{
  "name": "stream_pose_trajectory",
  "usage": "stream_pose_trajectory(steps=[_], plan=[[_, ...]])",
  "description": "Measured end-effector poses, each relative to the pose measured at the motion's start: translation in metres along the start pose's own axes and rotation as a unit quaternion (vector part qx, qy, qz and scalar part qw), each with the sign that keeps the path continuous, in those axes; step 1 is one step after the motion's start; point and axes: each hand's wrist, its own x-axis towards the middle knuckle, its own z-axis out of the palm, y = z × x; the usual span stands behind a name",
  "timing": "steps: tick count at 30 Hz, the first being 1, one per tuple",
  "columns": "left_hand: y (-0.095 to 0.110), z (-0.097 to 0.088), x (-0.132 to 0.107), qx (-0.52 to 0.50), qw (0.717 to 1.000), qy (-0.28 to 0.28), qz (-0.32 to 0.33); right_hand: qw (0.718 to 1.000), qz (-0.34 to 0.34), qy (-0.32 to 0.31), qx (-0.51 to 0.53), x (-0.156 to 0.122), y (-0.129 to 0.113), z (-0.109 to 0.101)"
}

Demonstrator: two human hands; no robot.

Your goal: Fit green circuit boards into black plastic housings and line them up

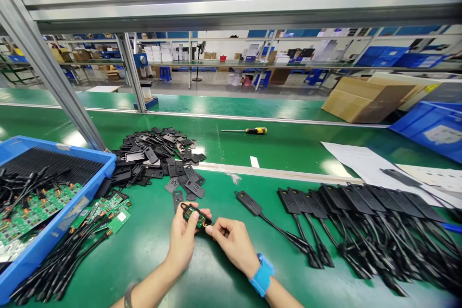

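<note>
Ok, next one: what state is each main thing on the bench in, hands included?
Left hand: gripping the circuit board
Right hand: at the wires, grip unclear
Circuit board: face exposed
Black casing parts: loose, heaped
Blue bin: uncovered, loaded
Cabled boards beside it: heaped, uncased
Cabled units: cased, overlapping in a row
Single unit: cased, left of the row
Screwdriver: lying flat

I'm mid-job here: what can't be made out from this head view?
All in the head view:
Underside of the circuit board: hidden by the left hand.
Whether the right hand grips the wires: too small, partly covered by that hand.
Any print on the white paper: too faint to read.
Far left of the blue bin: cut off by the left edge.
</note>
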Motion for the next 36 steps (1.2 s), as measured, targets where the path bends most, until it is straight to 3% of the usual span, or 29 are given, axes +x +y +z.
stream_pose_trajectory(steps=[4,7,9,13,18,25,31,36], plan=[[0.005,0.000,0.002,0.046,0.998,-0.009,0.028,1.000,-0.016,-0.004,-0.001,0.000,-0.001,0.003],[0.011,0.000,0.005,0.042,0.999,-0.033,-0.011,0.997,-0.071,-0.029,-0.005,-0.003,-0.008,0.000],[0.013,0.000,0.006,0.054,0.996,-0.047,-0.051,0.992,-0.127,-0.007,-0.022,-0.005,-0.014,-0.004],[0.008,0.000,0.005,0.128,0.980,-0.112,-0.103,0.962,-0.247,0.065,-0.092,-0.005,-0.017,-0.012],[-0.006,-0.005,0.003,0.201,0.960,-0.169,-0.093,0.918,-0.334,0.055,-0.206,-0.001,-0.012,-0.018],[-0.013,-0.010,0.004,0.193,0.962,-0.167,-0.091,0.914,-0.343,0.035,-0.217,0.000,-0.013,-0.020],[-0.007,-0.006,0.002,0.182,0.965,-0.163,-0.091,0.924,-0.313,-0.002,-0.220,0.003,-0.011,-0.021],[-0.001,-0.003,0.003,0.202,0.959,-0.172,-0.101,0.911,-0.296,-0.023,-0.285,0.000,-0.013,-0.017]])
